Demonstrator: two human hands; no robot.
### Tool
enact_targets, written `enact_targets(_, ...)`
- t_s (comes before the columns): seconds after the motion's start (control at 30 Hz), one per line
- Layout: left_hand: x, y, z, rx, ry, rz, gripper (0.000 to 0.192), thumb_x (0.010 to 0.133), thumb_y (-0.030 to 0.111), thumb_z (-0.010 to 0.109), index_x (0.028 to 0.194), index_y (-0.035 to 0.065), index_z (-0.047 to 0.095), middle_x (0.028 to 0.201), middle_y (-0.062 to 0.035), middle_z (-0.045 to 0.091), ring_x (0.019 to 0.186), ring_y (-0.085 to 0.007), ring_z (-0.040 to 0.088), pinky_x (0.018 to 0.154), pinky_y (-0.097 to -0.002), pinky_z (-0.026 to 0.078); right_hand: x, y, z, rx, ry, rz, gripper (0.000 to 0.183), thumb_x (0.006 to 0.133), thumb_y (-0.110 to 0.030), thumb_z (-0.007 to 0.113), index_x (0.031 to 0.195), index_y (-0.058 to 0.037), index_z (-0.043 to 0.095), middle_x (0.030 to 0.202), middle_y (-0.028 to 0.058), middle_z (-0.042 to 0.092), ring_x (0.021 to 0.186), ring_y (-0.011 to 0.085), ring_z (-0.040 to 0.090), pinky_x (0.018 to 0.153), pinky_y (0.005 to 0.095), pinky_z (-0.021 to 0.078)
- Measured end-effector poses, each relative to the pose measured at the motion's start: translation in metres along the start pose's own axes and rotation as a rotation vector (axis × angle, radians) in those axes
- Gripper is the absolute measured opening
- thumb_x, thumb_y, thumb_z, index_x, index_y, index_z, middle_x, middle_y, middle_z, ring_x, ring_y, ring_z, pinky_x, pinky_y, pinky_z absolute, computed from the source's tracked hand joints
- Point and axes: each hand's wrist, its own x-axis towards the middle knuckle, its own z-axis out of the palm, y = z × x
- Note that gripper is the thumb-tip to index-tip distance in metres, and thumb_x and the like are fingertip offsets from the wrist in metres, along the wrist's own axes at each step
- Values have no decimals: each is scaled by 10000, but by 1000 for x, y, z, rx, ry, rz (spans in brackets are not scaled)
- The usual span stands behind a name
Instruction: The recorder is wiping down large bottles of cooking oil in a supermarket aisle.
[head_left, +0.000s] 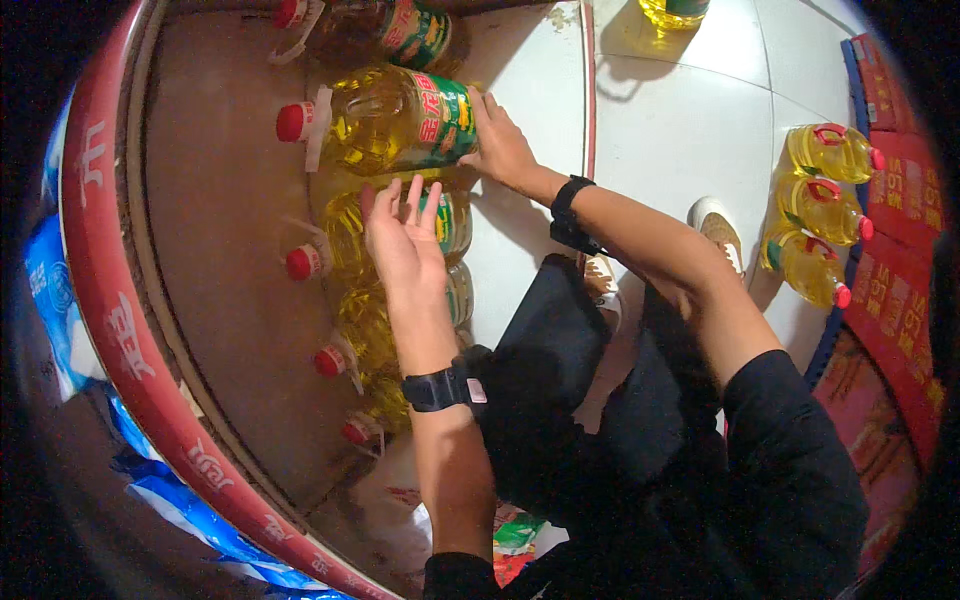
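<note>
A large cooking-oil bottle (397, 120) with a red cap and a green label has its cap toward the left of the view. My right hand (499, 142) grips it by the base end, fingers and thumb on opposite sides. Just below in the picture, my left hand (409, 240) is raised in front of a second oil bottle (341, 225), palm showing and fingers spread, with nothing held. That hand and forearm partly hide the second bottle and further oil bottles (367, 322) in the same row. One more oil bottle (427, 34) lies beyond the gripped one.
The bottle row is on a white shelf base (517, 217) with a red edge strip. A curved red shelf rail (97, 225) runs along the left. Three oil bottles (817, 199) are on the tiled floor beside red cartons (904, 195). Another oil bottle (671, 11) is at the top.
</note>
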Motion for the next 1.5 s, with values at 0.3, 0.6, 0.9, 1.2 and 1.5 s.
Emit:
enact_targets(0.3,0,-12,17,127,-63,5,603,932,67,470,1481,-3,231,1454,-274,315,1313,-379,432,1047,-480,455,26,8,25,-57,-92,122,1020,629,-180,870,1436,-23,265,1259,264,442,1161,445,499,909,500,505)
enact_targets(0.6,1,-27,36,221,-105,68,457,973,152,500,1371,-42,387,1288,-206,499,1190,-340,530,1041,-486,468,28,28,24,-41,-53,-68,962,656,-197,839,1403,-2,265,1167,292,533,1009,420,613,799,474,549)
enact_targets(0.9,-61,-32,138,329,-429,126,221,932,73,581,1116,-48,608,876,-67,629,813,-138,624,770,-268,513,-60,4,-178,-187,-332,4,291,728,-298,667,711,-7,682,737,234,665,731,427,656,682,513,522)
enact_targets(1.2,-154,-81,215,1007,-966,590,201,814,50,637,1004,83,691,756,-109,634,704,-214,640,658,-368,494,-224,-9,-448,-397,-119,193,187,791,-151,672,854,-19,555,750,124,590,702,281,601,646,391,471)
enact_targets(1.5,-217,-72,189,1501,-1349,622,396,745,-45,519,1105,59,648,975,-193,686,953,-353,662,840,-445,514,-93,22,-411,-715,-170,-53,521,806,-220,700,1241,17,539,1206,251,577,1175,393,522,1005,441,425)
